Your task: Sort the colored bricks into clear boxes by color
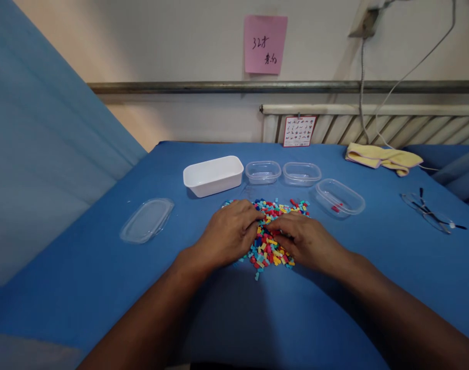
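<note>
The left hand [232,228] and right hand [309,239], both curled narrow, touch the small bricks [268,252] — a multicoloured pile on the surface [103,288]. Whether either pinches one (it's hidden), I cannot tell.

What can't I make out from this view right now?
All in the head view:
1. Whether the left hand or right hand grips anything: hidden by the hands themselves.
2. Part of the toy brick pile: covered by both hands.
3. Details on the red-bordered card: too small.
4. Blue curtain's full extent: cut off by the left edge.
</note>
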Action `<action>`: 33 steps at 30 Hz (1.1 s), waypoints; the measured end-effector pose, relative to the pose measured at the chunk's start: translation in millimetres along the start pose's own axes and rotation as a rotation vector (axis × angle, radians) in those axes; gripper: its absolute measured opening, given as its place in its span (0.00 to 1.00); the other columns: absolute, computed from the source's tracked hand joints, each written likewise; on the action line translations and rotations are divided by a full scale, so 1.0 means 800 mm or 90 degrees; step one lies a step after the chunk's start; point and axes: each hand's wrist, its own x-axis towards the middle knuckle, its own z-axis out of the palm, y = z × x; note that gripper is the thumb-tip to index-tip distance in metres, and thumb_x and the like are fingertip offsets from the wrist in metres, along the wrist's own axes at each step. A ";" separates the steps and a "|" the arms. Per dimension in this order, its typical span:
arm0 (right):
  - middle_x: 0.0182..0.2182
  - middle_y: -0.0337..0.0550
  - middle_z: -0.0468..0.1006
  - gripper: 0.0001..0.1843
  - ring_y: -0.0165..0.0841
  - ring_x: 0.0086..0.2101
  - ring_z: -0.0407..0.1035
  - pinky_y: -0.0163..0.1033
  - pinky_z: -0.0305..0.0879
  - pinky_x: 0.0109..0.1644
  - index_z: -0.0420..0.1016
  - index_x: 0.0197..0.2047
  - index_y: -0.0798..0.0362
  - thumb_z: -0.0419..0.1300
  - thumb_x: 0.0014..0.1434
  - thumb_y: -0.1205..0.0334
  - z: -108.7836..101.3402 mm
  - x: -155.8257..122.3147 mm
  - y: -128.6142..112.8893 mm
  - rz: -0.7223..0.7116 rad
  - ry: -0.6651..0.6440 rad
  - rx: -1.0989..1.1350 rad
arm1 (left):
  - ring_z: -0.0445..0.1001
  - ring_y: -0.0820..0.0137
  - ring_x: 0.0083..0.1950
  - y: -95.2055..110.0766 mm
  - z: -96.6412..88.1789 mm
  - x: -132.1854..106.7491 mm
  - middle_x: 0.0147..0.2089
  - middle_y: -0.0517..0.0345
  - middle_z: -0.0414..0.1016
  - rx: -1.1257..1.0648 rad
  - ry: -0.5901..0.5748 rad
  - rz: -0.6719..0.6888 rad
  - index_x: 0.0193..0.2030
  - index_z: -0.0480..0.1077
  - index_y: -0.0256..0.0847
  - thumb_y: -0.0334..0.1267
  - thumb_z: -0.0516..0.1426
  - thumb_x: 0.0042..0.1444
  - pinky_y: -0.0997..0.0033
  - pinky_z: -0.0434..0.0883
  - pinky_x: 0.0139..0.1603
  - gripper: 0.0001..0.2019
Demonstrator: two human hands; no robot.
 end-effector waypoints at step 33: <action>0.41 0.47 0.83 0.10 0.41 0.42 0.78 0.42 0.70 0.46 0.84 0.49 0.48 0.60 0.72 0.64 -0.017 0.005 0.041 0.109 -0.043 -0.176 | 0.76 0.62 0.46 0.019 -0.003 0.000 0.43 0.52 0.78 0.027 -0.082 0.043 0.50 0.81 0.42 0.38 0.56 0.73 0.62 0.71 0.46 0.11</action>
